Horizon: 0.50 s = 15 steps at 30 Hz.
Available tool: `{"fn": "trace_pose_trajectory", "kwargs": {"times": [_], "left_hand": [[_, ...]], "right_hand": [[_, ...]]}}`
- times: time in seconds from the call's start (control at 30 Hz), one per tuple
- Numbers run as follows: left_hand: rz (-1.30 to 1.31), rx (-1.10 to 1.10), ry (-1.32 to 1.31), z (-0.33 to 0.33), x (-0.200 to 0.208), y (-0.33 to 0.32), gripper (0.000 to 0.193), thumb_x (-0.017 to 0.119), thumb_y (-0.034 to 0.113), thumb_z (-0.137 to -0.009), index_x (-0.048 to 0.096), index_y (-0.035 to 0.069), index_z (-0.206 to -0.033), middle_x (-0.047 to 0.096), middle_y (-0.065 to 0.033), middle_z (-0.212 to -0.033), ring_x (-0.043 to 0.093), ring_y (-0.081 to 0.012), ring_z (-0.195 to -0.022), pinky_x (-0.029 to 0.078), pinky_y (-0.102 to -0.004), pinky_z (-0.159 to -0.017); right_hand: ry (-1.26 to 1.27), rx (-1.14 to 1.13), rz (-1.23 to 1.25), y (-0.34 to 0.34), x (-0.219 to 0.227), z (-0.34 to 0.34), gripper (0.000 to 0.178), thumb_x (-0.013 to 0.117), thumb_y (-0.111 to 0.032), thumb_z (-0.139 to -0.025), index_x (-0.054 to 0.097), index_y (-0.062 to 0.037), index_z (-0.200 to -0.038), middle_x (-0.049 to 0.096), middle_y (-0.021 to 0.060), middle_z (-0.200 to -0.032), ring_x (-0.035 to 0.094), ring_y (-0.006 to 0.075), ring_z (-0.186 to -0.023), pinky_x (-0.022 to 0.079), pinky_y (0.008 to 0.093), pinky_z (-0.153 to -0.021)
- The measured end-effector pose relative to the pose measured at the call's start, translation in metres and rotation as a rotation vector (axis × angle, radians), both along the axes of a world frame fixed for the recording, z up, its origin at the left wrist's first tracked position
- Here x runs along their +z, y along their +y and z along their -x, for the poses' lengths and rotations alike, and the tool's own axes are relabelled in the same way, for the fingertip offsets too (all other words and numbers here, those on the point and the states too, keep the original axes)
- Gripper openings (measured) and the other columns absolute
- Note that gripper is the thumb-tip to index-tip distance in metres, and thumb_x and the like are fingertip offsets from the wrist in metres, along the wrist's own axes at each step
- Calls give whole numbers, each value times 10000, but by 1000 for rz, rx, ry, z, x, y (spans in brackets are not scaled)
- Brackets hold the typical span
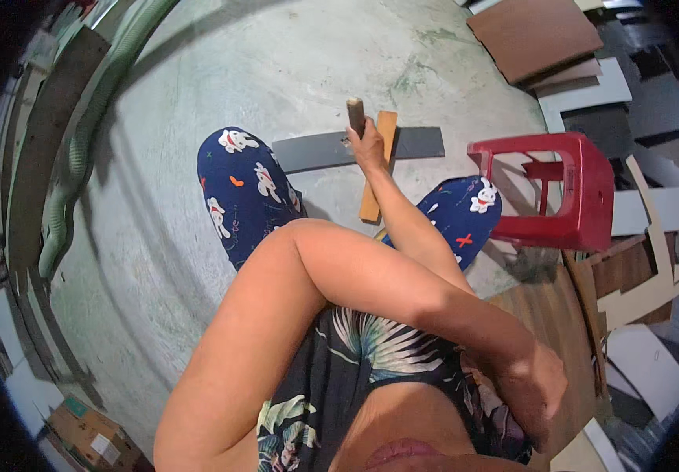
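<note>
My right hand (368,147) is closed round a dark wooden handle (356,114) with a pale worn end. The rest of that tool is hidden, so its kind cannot be told. Beneath and beside the hand, a dark grey flat strip (422,142) lies crosswise on the floor. A narrow orange-brown wooden strip (370,203) crosses it at a slant. My left arm reaches across my body over my right arm. My left hand (540,379) is curled against my right upper arm, its fingertips hidden.
A red plastic stool (591,193) lies tipped on its side by my right knee. Boards and offcuts (540,35) pile up along the right. On the left are a long dark plank (52,134) and a green wrapped roll (80,149). A cardboard box (92,436) sits lower left.
</note>
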<state>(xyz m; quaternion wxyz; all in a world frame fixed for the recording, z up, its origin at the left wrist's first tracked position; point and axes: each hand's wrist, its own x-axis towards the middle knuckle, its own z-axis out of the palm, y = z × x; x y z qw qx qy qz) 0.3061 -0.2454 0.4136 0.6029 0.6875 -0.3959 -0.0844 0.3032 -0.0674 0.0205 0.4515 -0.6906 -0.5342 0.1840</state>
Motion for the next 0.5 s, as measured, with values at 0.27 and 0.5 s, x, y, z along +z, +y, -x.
{"fn": "trace_pose_trajectory", "kwargs": {"times": [0.27,0.5], "left_hand": [[200,235,30,34,-69,11,504,531,491,-936,598,13,-1078,631,-238,-1022,617,-375,-996,466,-504,-844],[287,473,-311,71,-89,0,715,484,458,-966,333,-109,-1374,381,-340,-1396,376,-476,-1315,287,-523,-1103]], "right_hand": [[88,-126,130,8,12,-11,392,686,-261,-854,568,-3,-1124,667,244,-963,648,411,-929,500,465,-794],[68,-190,198,-3,8,-19,387,702,-283,-847,545,-3,-1063,659,263,-939,639,435,-921,496,472,-782]]}}
